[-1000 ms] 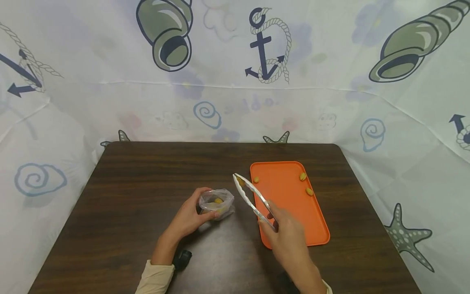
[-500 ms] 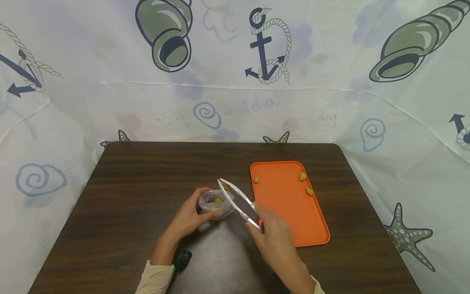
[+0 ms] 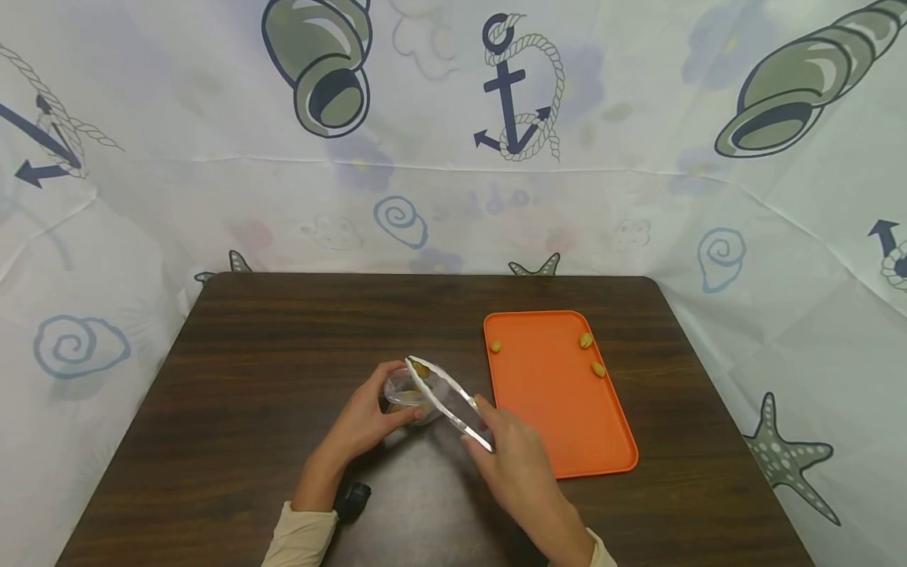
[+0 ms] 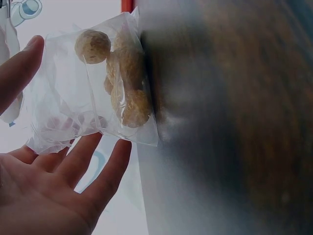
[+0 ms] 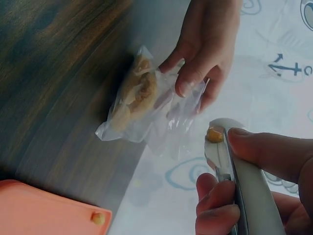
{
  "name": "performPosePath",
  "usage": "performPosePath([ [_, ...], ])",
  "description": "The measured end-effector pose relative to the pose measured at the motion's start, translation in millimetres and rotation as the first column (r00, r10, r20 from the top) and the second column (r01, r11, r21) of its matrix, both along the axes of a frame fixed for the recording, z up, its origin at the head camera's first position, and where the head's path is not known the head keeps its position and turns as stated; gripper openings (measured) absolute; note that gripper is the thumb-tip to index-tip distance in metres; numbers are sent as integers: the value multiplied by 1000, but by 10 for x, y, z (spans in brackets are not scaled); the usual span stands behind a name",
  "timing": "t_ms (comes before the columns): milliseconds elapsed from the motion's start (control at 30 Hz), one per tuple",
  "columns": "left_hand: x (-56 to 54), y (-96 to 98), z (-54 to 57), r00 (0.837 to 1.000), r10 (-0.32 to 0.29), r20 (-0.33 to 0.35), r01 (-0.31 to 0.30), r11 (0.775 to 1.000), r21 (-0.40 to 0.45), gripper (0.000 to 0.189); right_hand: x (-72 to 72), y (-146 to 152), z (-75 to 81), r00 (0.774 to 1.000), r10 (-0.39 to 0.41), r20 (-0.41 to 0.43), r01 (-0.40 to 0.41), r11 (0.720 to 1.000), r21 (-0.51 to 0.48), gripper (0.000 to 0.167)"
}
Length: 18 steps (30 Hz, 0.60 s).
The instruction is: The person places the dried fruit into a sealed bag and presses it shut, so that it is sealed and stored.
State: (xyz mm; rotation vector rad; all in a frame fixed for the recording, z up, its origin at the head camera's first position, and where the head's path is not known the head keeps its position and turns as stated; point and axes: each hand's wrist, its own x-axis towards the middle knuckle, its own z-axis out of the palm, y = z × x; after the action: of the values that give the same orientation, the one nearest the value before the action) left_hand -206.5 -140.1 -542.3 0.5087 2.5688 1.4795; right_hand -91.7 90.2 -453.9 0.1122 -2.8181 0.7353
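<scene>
My left hand (image 3: pixel 361 417) holds a clear plastic bag (image 4: pixel 63 93) upright on the table, thumb on one side and fingers on the other, around its open mouth. Several round, golden-brown food pieces (image 4: pixel 129 68) lie in the bag's lower part. White-tipped metal tongs (image 3: pixel 453 419) are gripped in my right hand (image 3: pixel 520 468). Between the tongs' tips sits one small brown piece (image 5: pixel 214 134), just above the bag's mouth in the head view. The tongs partly hide the bag there.
An orange tray (image 3: pixel 546 417) lies on the dark wooden table (image 3: pixel 283 354), right of the bag. On it are two pieces near the right edge (image 3: pixel 586 340) and one small piece (image 3: pixel 495 346) at the left edge. A patterned cloth (image 3: pixel 439 197) hangs behind.
My right hand has carried the tongs and the piece leftward from beside the tray's left edge to over the bag. The left hand and bag have stayed in place.
</scene>
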Motion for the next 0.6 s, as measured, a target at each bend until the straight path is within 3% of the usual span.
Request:
performPosePath([
  [200, -4, 4, 22, 1000, 3, -20, -3, 1000, 4, 78, -20, -2, 13, 997, -6, 83, 7, 1000, -18, 63],
  [367, -10, -8, 25, 1000, 2, -14, -2, 1000, 15, 78, -24, 24, 0, 999, -22, 45, 24, 999, -40, 66],
  [600, 6, -24, 14, 1000, -5, -6, 5, 1000, -2, 79, -11, 98, 26, 999, -47, 12, 48, 998, -48, 54],
])
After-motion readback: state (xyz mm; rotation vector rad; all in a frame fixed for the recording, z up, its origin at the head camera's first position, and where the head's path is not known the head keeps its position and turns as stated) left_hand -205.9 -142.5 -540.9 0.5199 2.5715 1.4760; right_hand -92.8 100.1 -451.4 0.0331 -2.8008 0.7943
